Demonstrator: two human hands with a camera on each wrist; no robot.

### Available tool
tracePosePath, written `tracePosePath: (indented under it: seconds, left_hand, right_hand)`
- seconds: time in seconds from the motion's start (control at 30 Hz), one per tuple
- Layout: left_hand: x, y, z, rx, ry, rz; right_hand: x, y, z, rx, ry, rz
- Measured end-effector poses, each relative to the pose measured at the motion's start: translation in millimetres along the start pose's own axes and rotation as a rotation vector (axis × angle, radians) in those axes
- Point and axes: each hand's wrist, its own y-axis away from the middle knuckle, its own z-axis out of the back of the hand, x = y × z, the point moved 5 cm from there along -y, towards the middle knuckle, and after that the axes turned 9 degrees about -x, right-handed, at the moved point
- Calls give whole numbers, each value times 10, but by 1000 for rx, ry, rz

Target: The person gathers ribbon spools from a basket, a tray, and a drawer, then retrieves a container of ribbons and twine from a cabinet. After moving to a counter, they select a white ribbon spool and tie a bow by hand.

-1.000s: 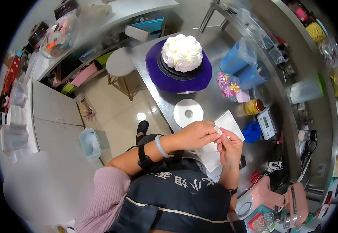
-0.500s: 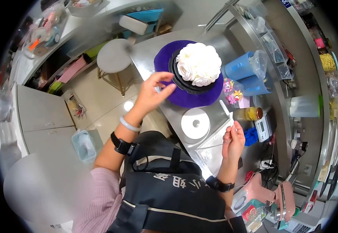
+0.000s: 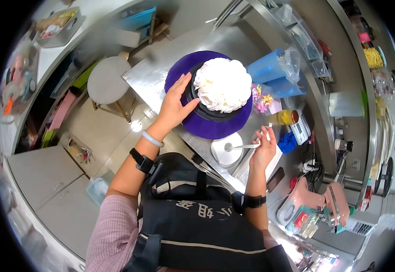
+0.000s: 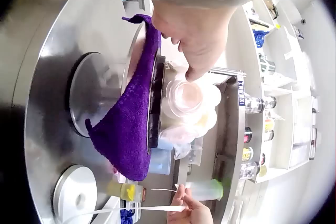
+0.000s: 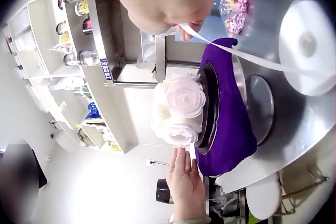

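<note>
A dome of white roses (image 3: 224, 84) sits on a black round board (image 3: 212, 113), over a purple cloth (image 3: 206, 130) that drapes a turntable (image 4: 89, 95). My left hand (image 3: 174, 108) is at the board's left side, fingers straight and thumb spread; the left wrist view has its thumb close by the roses. To the right, my right hand (image 3: 263, 149) pinches the end of a white ribbon (image 5: 247, 57). That ribbon runs across to a white roll (image 3: 221, 158) lying on the metal table.
Behind the right hand stand a yellow jar (image 3: 287, 117), a bag of colourful sprinkles (image 3: 261, 98) and blue containers (image 3: 265, 68). A blue cloth (image 3: 287, 142) and a scale (image 3: 300, 130) are farther right. A pink mixer (image 3: 313, 199) is nearer the body; a stool (image 3: 110, 80) stands at the left.
The hands were together at the ribbon and have parted. My left hand has moved to the board's left side, while the right has drawn the ribbon out from the roll.
</note>
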Motion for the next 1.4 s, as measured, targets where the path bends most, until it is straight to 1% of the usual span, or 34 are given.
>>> tracePosePath:
  seconds: [0.07, 0.13, 0.17, 0.23, 0.3, 0.37, 0.5, 0.77, 1.07, 1.1, 1.17, 1.2, 1.23, 1.27, 1.3, 1.33, 1.37, 1.4]
  left_hand:
    - [56, -50, -39, 31, 1, -20]
    - [96, -79, -87, 39, 4, -39]
    - [96, -87, -110, 60, 13, -49]
    - [88, -97, -114, 67, 1, -42]
    - [85, -106, -123, 80, 10, -48]
    - [57, -131, -117, 58, 25, -59]
    - [58, -113, -135, 41, -8, -94]
    - [42, -96, -151, 3, -14, -77]
    - [60, -52, -164, -36, -45, -56]
    - [28, -34, -160, -34, -49, -62]
    - [-31, 7, -105, -108, -56, 0]
    - [-108, 26, -87, -143, -63, -52]
    - [-175, 60, -90, -140, -68, -60]
    - [-262, 104, -55, -215, -117, -78]
    - [-365, 156, -20, -288, -165, -98]
    - [-511, 214, -15, -306, -153, -103]
    - [-664, 259, -66, -231, -81, -114]
    - [-842, 315, -187, -96, 38, -117]
  right_hand:
    - [-59, 66, -54, -40, 6, -19]
    - [-127, 125, -122, -2, 7, -30]
    - [-138, 147, -130, -26, 0, -29]
    - [-149, 196, -197, 26, -7, -45]
    - [-114, 241, -216, 5, 7, -39]
    - [-69, 274, -233, -3, 37, -41]
    - [-35, 297, -226, -11, 0, -38]
    - [42, 314, -192, 15, 9, -24]
    - [205, 296, 68, 30, -41, 0]
    - [237, 294, 119, 28, -48, -1]
    - [311, 297, 221, 28, -12, 12]
    - [353, 309, 280, 25, -22, 10]
    - [384, 322, 337, 39, -79, -44]
    - [420, 338, 395, 53, -136, -97]
    - [491, 358, 467, 51, -148, -99]
    - [583, 394, 503, 144, -104, -68]
    - [655, 432, 545, 236, -60, -37]
    - [731, 475, 594, 325, -10, 80]
